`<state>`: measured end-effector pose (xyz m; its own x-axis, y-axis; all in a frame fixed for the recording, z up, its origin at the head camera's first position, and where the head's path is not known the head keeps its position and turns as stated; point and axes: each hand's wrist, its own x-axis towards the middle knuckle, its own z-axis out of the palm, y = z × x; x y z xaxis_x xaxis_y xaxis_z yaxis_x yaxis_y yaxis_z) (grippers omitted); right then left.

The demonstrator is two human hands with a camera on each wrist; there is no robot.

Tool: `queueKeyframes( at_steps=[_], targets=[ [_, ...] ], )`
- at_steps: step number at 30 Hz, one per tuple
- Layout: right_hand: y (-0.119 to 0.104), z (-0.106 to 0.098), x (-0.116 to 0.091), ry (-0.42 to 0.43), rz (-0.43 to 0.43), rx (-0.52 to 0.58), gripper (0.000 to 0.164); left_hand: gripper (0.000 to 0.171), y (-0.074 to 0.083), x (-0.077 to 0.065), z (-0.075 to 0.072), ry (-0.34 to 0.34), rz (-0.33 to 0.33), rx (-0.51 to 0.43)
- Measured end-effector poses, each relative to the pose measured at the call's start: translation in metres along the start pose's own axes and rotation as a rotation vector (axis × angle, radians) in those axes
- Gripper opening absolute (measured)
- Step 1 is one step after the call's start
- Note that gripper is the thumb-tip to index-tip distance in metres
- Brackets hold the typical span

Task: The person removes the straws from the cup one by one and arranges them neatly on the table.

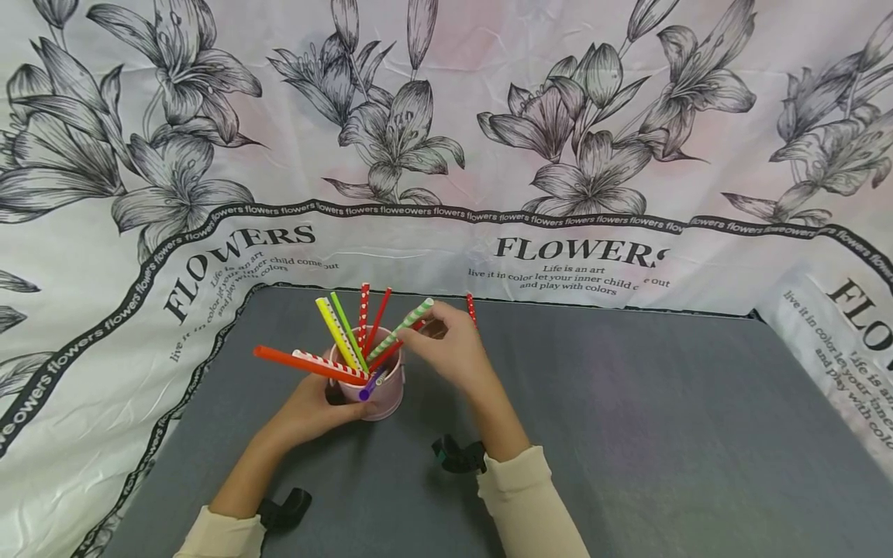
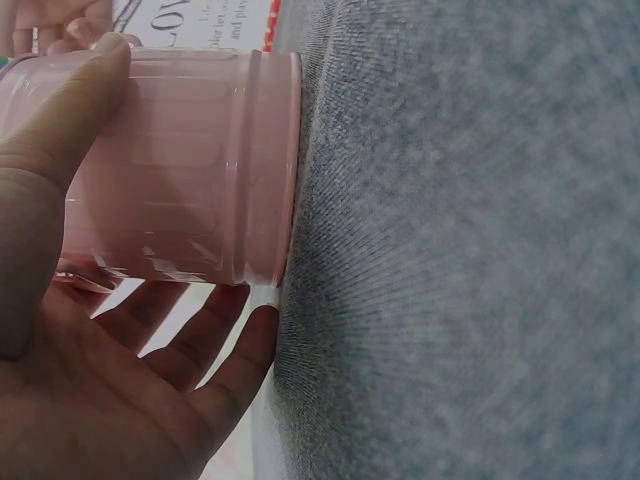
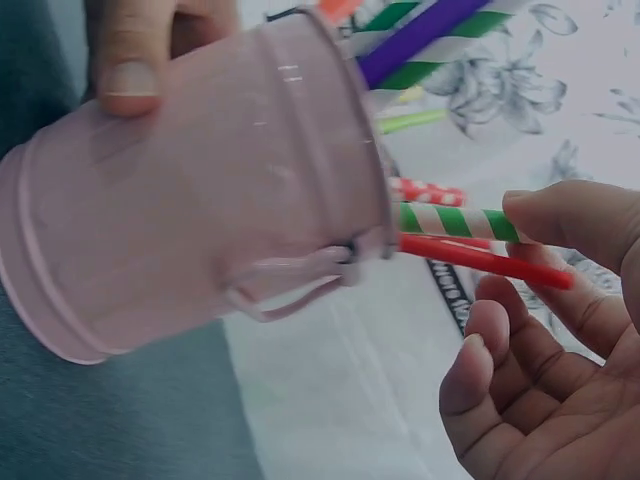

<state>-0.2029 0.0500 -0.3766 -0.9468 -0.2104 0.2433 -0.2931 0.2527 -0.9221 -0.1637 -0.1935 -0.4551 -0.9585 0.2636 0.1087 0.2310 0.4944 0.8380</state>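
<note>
A small pink bucket (image 1: pixel 392 394) with a wire-like side handle (image 3: pixel 290 285) stands on the table, full of colourful paper straws. My left hand (image 1: pixel 314 409) holds it around the side, thumb (image 2: pixel 85 105) on the near wall and fingers on the opposite wall. Between thumb and forefinger, my right hand (image 1: pixel 455 341) pinches the upper end of a green-and-white striped straw (image 3: pixel 460 221), whose lower end is inside the bucket. A plain red straw (image 3: pixel 490 262) passes just beside those fingers. Orange (image 1: pixel 286 358), yellow (image 1: pixel 335 329), lime green (image 1: pixel 349 329) and purple (image 1: pixel 367 389) straws lean outward from the rim.
A red straw with white dots (image 1: pixel 471 308) is at the table's back edge, behind my right hand. The grey tabletop (image 1: pixel 663 418) extends to the right. Behind it hangs a white flower-printed cloth (image 1: pixel 432 240). Black straps (image 1: pixel 456 455) sit at both wrists.
</note>
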Motion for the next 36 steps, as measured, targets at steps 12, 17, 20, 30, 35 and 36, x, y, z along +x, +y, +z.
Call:
queueKeyframes(
  at_steps=[12, 17, 20, 30, 35, 36],
  targets=[
    [-0.022, -0.03, -0.01, 0.123, -0.14, 0.174, 0.011, 0.093, 0.001, -0.001, -0.001, -0.007, -0.015, -0.01],
    [-0.032, -0.041, -0.016, 0.16, -0.196, 0.219, 0.013, 0.091, 0.0, -0.001, 0.0, -0.007, -0.01, -0.015],
    [-0.037, -0.046, -0.019, 0.175, -0.221, 0.234, 0.015, 0.09, -0.001, -0.001, 0.0, -0.004, 0.002, -0.018],
    [-0.045, -0.06, -0.024, 0.284, -0.334, 0.369, 0.014, 0.091, -0.001, -0.001, 0.0, -0.001, -0.001, -0.004],
    [-0.044, -0.067, -0.022, 0.365, -0.333, 0.418, 0.017, 0.093, -0.001, 0.0, 0.0, 0.0, -0.002, -0.004],
    [-0.043, -0.069, -0.022, 0.373, -0.326, 0.421, 0.018, 0.093, 0.0, -0.001, 0.0, 0.0, 0.002, -0.008]
  ],
)
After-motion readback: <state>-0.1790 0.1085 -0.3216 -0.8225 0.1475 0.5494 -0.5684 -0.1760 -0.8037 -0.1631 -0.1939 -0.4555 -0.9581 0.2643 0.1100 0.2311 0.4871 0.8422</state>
